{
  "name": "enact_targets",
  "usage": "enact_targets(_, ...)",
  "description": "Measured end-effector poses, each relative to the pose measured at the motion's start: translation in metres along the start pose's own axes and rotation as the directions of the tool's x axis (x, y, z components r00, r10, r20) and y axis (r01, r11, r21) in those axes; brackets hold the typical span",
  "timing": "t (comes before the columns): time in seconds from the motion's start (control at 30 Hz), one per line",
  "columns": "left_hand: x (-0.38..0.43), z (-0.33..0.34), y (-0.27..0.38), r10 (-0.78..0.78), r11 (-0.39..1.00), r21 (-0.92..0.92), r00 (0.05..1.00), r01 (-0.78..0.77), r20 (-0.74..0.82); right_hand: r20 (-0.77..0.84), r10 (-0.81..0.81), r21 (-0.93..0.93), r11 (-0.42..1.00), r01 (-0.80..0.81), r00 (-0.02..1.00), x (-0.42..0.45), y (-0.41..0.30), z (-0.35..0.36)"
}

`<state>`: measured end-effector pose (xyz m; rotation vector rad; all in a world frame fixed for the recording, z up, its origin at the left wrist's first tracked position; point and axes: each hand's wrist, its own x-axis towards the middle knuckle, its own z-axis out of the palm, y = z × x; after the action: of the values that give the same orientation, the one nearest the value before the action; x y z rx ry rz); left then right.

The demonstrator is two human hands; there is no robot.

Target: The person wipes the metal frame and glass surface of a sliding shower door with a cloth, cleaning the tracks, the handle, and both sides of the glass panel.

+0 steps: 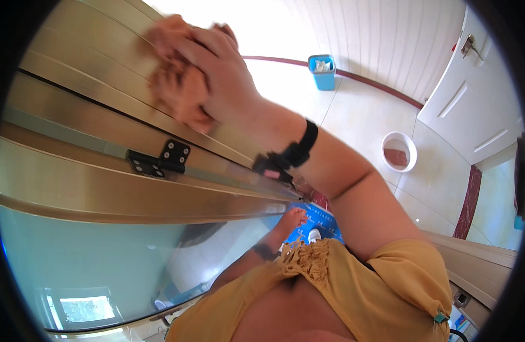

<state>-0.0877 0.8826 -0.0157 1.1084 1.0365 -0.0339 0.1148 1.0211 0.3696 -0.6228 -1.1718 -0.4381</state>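
My right hand (228, 72) grips a crumpled orange-brown cloth (181, 81) against a gold-coloured metal door frame (87, 55) at the upper left. Hand and cloth are blurred. Below them, a black metal hinge (160, 158) with several screws joins the frame to a door leaf (117, 199) with a glass pane (87, 252). Lower down, near that leaf's edge, hangs my left hand (294, 218). No object shows in it, but its fingers are too small and blurred to read clearly. Both wrists bear dark straps.
A blue bin (324, 79) with white paper inside stands by the ribbed wall. Right of centre, a white bucket (399, 151) holds something reddish-brown. A white panelled door (472, 94) stands at the right. Under me lies a blue mat (318, 220) bearing writing.
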Motion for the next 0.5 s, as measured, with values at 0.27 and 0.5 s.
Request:
enact_targets(0.27,0.004,-0.005,-0.005,0.073,0.997,0.012,0.997,-0.074,0.02,0.354,0.72,0.629,0.289,-0.722,0.597,-0.121,0.014,-0.034)
enact_targets(0.5,0.042,-0.002,-0.05,0.25,0.958,0.131,0.967,-0.255,0.052,0.227,0.678,0.367,0.605,-0.707,0.699,-0.197,0.005,-0.074)
